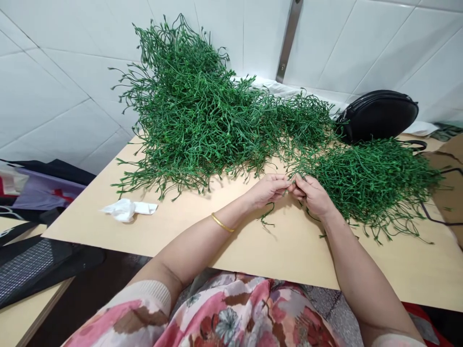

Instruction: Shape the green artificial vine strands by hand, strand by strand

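Above the tan table (pixel 275 253), left fingers (pixel 279 185) and right fingers (pixel 301 183) pinch green stems (pixel 293 179) between their tips.

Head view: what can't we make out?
All head view:
Green piece between the left hand and right hand: small, mostly covered by both hands.
Black bag: base hidden behind the right green heap.
Brown item: cut off by the right edge.

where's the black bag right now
The black bag is at the head view's upper right, near the tiled wall, just behind the right green pile.
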A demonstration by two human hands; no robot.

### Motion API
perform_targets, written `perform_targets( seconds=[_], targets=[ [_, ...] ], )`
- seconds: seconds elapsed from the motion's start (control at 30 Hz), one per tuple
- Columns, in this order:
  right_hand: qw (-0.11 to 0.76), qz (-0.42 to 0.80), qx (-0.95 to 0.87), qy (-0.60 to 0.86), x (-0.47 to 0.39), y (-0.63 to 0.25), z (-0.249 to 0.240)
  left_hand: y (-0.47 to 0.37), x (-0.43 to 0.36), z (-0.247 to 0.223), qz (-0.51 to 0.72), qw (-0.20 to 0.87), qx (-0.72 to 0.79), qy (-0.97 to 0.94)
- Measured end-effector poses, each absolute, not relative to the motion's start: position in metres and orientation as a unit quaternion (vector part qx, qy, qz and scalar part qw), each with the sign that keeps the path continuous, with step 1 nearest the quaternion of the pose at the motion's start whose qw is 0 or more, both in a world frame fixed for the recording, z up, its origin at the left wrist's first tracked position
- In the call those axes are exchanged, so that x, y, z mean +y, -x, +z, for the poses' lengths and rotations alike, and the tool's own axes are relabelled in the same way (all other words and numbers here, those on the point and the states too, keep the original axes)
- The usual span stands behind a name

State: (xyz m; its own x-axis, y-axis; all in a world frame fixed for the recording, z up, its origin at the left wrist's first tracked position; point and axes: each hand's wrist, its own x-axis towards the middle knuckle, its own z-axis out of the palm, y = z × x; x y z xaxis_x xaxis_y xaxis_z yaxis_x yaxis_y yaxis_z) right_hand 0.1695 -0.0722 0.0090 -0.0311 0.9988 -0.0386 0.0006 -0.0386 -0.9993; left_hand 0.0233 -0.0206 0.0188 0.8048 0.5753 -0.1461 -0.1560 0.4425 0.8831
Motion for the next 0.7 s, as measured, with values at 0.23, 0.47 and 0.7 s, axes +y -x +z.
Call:
perform_targets(
  seconds=[0.23,0.47,0.7],
  targets=[
    [0.405,0.438,-0.57,0.565,-0.074,-0.175,0.01,-0.027,-0.027,0.018,0.232,0.78,0.262,-0.519],
    [0.536,0.528,-0.507,0.42,-0.082,-0.165,0.022,-0.02,-0.034,0.027,0.166,0.907,0.118,-0.37],
    [0.559,0.278,-0.57,0.534,-0.1,-0.169,0.049,-0.022,-0.018,0.019,0.24,0.865,0.21,-0.388]
  ],
)
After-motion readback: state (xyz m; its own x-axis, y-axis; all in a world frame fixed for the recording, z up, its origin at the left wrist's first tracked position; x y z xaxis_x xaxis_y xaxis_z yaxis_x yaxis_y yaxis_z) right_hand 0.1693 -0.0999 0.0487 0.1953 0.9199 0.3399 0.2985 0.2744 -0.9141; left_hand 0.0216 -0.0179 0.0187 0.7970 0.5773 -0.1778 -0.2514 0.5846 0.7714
